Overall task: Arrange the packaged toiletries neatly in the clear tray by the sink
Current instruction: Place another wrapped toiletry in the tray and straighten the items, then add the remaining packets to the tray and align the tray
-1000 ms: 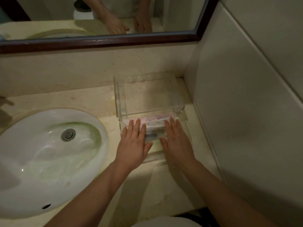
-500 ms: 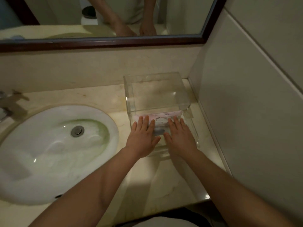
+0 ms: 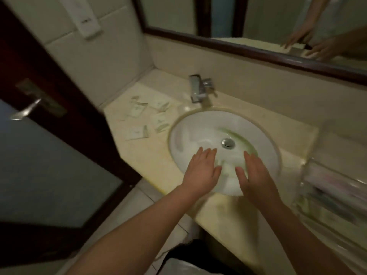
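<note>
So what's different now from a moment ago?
Both hands have let go of the clear tray and swung left: the left hand and right hand now hover open over the sink. The tray stays on the counter, packets still inside.

a bathroom: sink [image 3: 198,135], faucet [image 3: 199,90], wall mirror [image 3: 278,20], packaged toiletries [image 3: 147,118] on counter [image 3: 139,155].

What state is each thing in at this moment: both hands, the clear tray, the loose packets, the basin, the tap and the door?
Left hand: open, flat, empty, over the basin.
Right hand: open, flat, empty, over the basin.
Clear plastic tray: on the counter right of the basin, packets inside, blurred.
White toiletry packets: scattered on the counter left of the basin.
White oval basin: empty.
Chrome tap: not running.
Dark wooden door: cannot tell.
</note>
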